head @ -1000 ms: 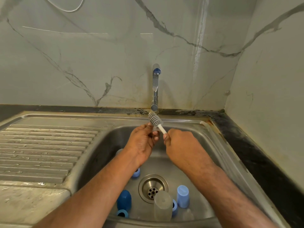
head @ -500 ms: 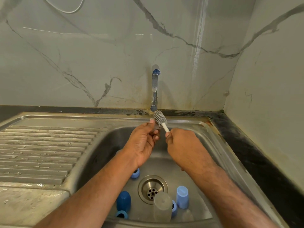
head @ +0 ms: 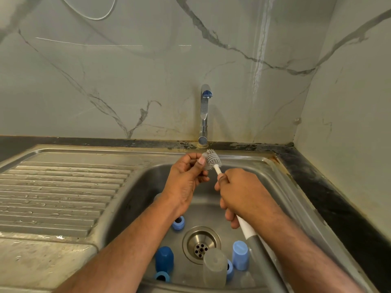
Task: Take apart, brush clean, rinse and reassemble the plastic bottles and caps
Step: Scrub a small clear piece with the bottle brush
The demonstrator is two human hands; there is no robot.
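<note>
Over the sink basin, my left hand (head: 186, 176) pinches a small pale grey cap piece (head: 203, 155) between thumb and fingers. My right hand (head: 241, 191) grips the white handle of a bottle brush (head: 214, 158); its grey bristled head lies against the small piece. The brush's grey handle end runs down past my right wrist. On the basin floor lie a dark blue cap (head: 164, 259), a light blue cap (head: 240, 255), a clear frosted bottle (head: 214, 267) and several blue rings, one of them (head: 178, 223) near the drain.
The steel sink (head: 131, 187) has a drain (head: 201, 244) at its middle and a ribbed draining board (head: 55, 195) to the left. A chrome tap (head: 204, 113) stands at the back, with no water visibly running. Marble-look walls close the back and right.
The brush head has shifted slightly right and up against the piece in my left hand. Both hands have risen a little toward the tap.
</note>
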